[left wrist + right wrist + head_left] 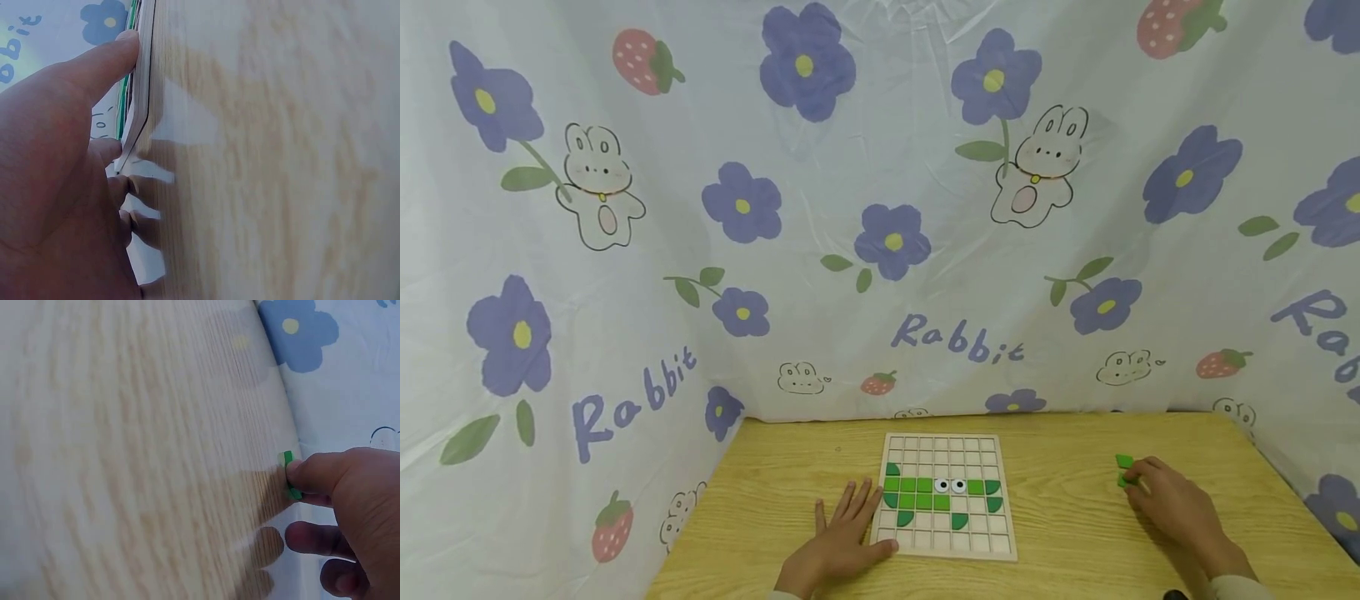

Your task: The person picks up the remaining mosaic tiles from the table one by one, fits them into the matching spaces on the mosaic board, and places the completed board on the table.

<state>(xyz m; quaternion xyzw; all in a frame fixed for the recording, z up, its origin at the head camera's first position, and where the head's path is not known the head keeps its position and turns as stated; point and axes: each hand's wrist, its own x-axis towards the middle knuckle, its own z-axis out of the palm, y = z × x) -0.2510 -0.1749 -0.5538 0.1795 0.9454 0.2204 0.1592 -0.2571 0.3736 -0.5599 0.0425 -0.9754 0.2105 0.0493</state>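
Observation:
A square wooden grid board lies on the table. Bright green square tiles, dark green quarter-round tiles and two round eye tiles fill some of its cells. My left hand rests with fingers spread along the board's left side, thumb on its near left corner. Over at the right, my right hand pinches a small green tile between thumb and forefinger, low over the table; the fingers partly hide it. Just beyond those fingertips lies another green tile.
The wooden table backs onto a white curtain printed with flowers, rabbits and strawberries, which also hangs at both sides. A small dark object shows at the near edge, beside the right forearm.

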